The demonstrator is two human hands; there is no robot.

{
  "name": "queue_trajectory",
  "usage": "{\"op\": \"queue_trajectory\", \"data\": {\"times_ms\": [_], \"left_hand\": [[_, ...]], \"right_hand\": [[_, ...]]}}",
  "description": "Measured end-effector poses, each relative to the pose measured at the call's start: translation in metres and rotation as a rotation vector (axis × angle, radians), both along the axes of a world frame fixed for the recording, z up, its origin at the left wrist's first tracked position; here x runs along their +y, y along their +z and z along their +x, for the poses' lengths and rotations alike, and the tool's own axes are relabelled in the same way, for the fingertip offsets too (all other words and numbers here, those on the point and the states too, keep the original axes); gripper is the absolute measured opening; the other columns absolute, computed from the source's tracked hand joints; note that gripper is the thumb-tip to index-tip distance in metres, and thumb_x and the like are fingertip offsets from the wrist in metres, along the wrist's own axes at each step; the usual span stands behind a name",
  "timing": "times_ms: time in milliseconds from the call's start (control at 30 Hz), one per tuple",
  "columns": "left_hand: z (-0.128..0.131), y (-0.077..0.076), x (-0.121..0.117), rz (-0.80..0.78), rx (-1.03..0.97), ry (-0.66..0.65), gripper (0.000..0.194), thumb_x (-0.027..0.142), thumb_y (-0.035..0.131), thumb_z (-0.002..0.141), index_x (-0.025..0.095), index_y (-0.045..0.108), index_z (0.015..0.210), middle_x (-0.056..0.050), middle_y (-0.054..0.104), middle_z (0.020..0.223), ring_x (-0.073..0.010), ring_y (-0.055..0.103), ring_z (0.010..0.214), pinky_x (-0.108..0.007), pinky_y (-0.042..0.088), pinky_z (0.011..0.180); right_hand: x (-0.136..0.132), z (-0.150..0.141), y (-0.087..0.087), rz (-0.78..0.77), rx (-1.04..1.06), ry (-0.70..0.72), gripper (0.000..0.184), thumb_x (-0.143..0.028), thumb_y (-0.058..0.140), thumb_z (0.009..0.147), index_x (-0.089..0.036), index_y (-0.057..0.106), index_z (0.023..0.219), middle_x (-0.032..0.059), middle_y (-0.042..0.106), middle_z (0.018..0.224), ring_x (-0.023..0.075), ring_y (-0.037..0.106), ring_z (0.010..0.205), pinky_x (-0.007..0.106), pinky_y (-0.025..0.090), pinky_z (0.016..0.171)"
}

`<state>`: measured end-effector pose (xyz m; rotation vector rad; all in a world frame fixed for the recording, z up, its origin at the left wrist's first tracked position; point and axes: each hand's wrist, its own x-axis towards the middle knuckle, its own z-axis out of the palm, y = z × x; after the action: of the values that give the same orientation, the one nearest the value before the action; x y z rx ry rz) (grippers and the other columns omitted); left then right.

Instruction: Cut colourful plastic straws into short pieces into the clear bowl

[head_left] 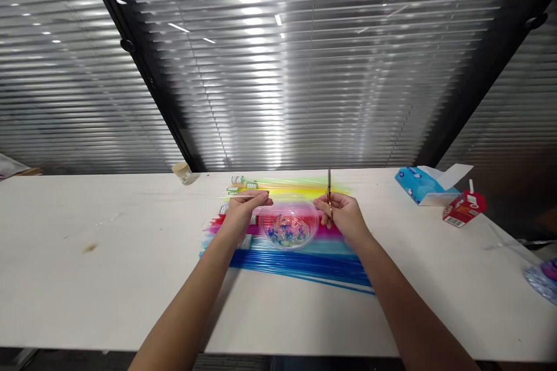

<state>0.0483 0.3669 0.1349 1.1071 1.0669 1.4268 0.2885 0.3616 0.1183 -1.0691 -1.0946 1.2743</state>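
Note:
My right hand (342,214) grips a pair of scissors (329,191), blades pointing up and away from me. A thin pale straw (243,196) is pinched between the fingers of my left hand (243,208) and runs out to the left. Between my hands, a clear round bowl (290,248) holds many small cut pieces (288,231) in mixed colours. The bowl sits on long straws sorted by colour: blue straws (304,264) nearest me, then light blue, pink and red ones (215,225), and yellow straws (300,190) at the back.
A small jar with a pale lid (183,173) lies at the table's back left. On the right are a blue tissue pack (424,185) and a red drink carton (464,208). A clear and purple object (542,278) is at the right edge. Window blinds (278,69) rise behind the white table (108,290).

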Motion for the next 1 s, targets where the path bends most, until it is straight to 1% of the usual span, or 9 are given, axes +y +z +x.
{"op": "queue_trajectory", "data": {"times_ms": [100, 200, 367, 533, 667, 733, 833, 900, 1000], "left_hand": [[0.000, 0.005, -0.002, -0.120, -0.024, -0.022, 0.032, 0.037, 0.090, 0.054, 0.015, 0.076, 0.072, -0.004, 0.072, 0.068, -0.0165, 0.068, 0.069, -0.030, 0.052, 0.079], [0.002, 0.011, -0.006, -0.210, -0.035, -0.041, 0.036, 0.038, 0.092, 0.051, 0.013, 0.076, 0.073, -0.005, 0.072, 0.068, -0.0156, 0.068, 0.070, -0.028, 0.053, 0.077], [0.006, 0.015, -0.009, -0.195, -0.079, -0.040, 0.037, 0.034, 0.093, 0.048, 0.013, 0.076, 0.073, -0.004, 0.072, 0.068, -0.0158, 0.069, 0.069, -0.030, 0.054, 0.079], [0.009, 0.007, -0.005, -0.091, -0.139, 0.001, 0.035, 0.034, 0.093, 0.049, 0.014, 0.075, 0.073, -0.005, 0.073, 0.069, -0.0182, 0.071, 0.072, -0.033, 0.054, 0.084], [0.008, -0.002, -0.001, -0.074, -0.094, 0.020, 0.033, 0.036, 0.090, 0.055, 0.015, 0.076, 0.077, -0.005, 0.074, 0.074, -0.0198, 0.072, 0.078, -0.034, 0.053, 0.088], [0.007, -0.003, -0.001, -0.109, -0.066, 0.028, 0.035, 0.038, 0.090, 0.057, 0.014, 0.076, 0.079, -0.006, 0.074, 0.075, -0.0203, 0.072, 0.081, -0.035, 0.052, 0.090], [0.006, -0.002, -0.002, -0.203, -0.062, -0.003, 0.037, 0.038, 0.090, 0.057, 0.014, 0.076, 0.080, -0.006, 0.074, 0.077, -0.0193, 0.071, 0.083, -0.033, 0.053, 0.087], [0.006, 0.000, -0.004, -0.257, -0.083, -0.038, 0.037, 0.037, 0.090, 0.057, 0.014, 0.075, 0.081, -0.006, 0.074, 0.077, -0.0185, 0.071, 0.083, -0.031, 0.055, 0.084], [0.009, 0.002, -0.007, -0.266, -0.111, -0.063, 0.036, 0.035, 0.090, 0.056, 0.014, 0.075, 0.081, -0.005, 0.074, 0.077, -0.0179, 0.071, 0.081, -0.031, 0.055, 0.083]], "right_hand": [[0.001, 0.007, -0.002, -0.014, -0.173, -0.063, 0.034, -0.040, 0.085, 0.063, -0.016, 0.062, 0.070, -0.0028, 0.059, 0.052, 0.0098, 0.053, 0.041, 0.020, 0.044, 0.039], [-0.001, 0.011, -0.002, -0.088, -0.280, -0.025, 0.032, -0.036, 0.084, 0.063, -0.017, 0.061, 0.072, -0.0012, 0.062, 0.060, 0.0127, 0.058, 0.048, 0.023, 0.050, 0.044], [-0.003, 0.009, -0.001, -0.041, -0.136, 0.085, 0.033, -0.028, 0.086, 0.056, -0.017, 0.059, 0.072, 0.0000, 0.064, 0.065, 0.0144, 0.062, 0.057, 0.027, 0.055, 0.055], [0.005, 0.007, -0.002, 0.064, -0.024, -0.068, 0.037, -0.035, 0.087, 0.056, -0.019, 0.055, 0.068, 0.0051, 0.070, 0.079, 0.0184, 0.067, 0.073, 0.031, 0.056, 0.070], [0.012, 0.013, -0.008, 0.113, -0.149, -0.197, 0.031, -0.035, 0.081, 0.063, -0.019, 0.060, 0.080, 0.0073, 0.072, 0.093, 0.0220, 0.069, 0.084, 0.035, 0.053, 0.080], [0.014, 0.018, -0.011, 0.106, -0.280, -0.237, 0.029, -0.034, 0.078, 0.066, -0.020, 0.062, 0.085, 0.0066, 0.072, 0.094, 0.0223, 0.069, 0.082, 0.036, 0.052, 0.079], [0.014, 0.024, -0.014, 0.052, -0.369, -0.208, 0.026, -0.034, 0.077, 0.066, -0.019, 0.062, 0.080, 0.0042, 0.070, 0.081, 0.0193, 0.065, 0.064, 0.035, 0.052, 0.068], [0.014, 0.024, -0.014, 0.024, -0.303, -0.143, 0.025, -0.035, 0.077, 0.066, -0.019, 0.060, 0.076, 0.0019, 0.067, 0.071, 0.0161, 0.060, 0.054, 0.032, 0.051, 0.059], [0.014, 0.020, -0.012, 0.022, -0.133, -0.098, 0.029, -0.035, 0.079, 0.064, -0.019, 0.058, 0.073, -0.0006, 0.063, 0.065, 0.0139, 0.059, 0.052, 0.029, 0.051, 0.056]]}}
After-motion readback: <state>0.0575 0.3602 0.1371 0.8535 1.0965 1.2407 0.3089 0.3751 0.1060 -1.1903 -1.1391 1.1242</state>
